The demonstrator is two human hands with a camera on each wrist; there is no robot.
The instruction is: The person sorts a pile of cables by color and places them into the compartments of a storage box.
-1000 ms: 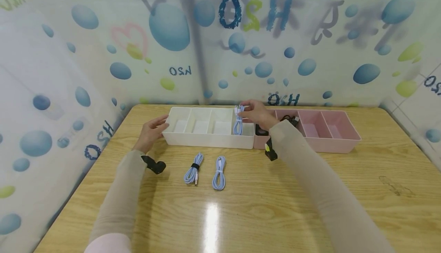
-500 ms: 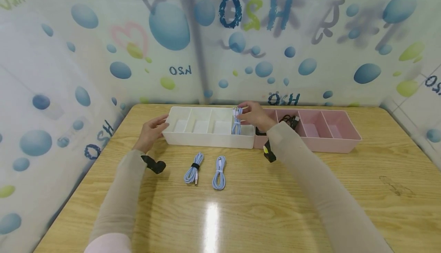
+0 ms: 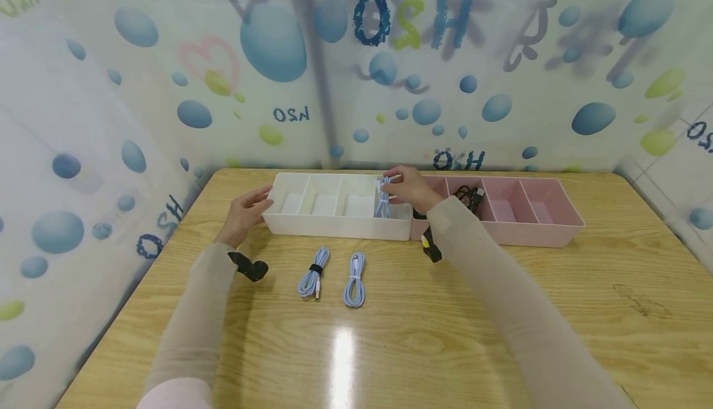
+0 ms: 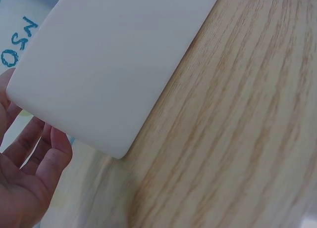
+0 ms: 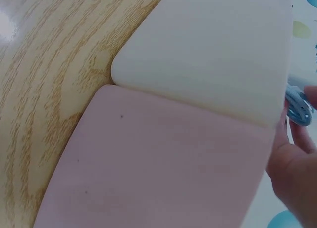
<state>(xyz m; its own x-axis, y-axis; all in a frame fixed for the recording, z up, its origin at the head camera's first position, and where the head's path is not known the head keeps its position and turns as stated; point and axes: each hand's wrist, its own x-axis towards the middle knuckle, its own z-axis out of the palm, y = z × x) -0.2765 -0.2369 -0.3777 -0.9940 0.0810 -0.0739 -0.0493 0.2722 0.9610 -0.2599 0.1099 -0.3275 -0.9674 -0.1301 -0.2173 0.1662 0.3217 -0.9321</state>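
A white divided box [image 3: 340,226] stands near the back of the table. My left hand [image 3: 242,214] rests against its left end, and in the left wrist view the fingers [image 4: 57,151] lie at the white wall [image 4: 109,74]. With my right hand [image 3: 411,187] I pinch a coiled light-blue cable [image 3: 383,202] in the box's rightmost compartment. In the right wrist view the coil [image 5: 299,107] shows between thumb and fingers, partly hidden by the box. Two more coils lie on the table: a cable with a black strap [image 3: 314,273] and a cable with a pale tie [image 3: 354,280].
A pink divided box [image 3: 540,234] adjoins the white one on the right. Black cables [image 3: 470,197] lie in one of its compartments, and my right forearm covers part of it. The patterned wall [image 3: 356,106] rises just behind the wooden table [image 3: 445,335].
My right hand has moved slightly left and down with the coiled cable, which sits a little lower in the compartment. The left hand has stayed in place.
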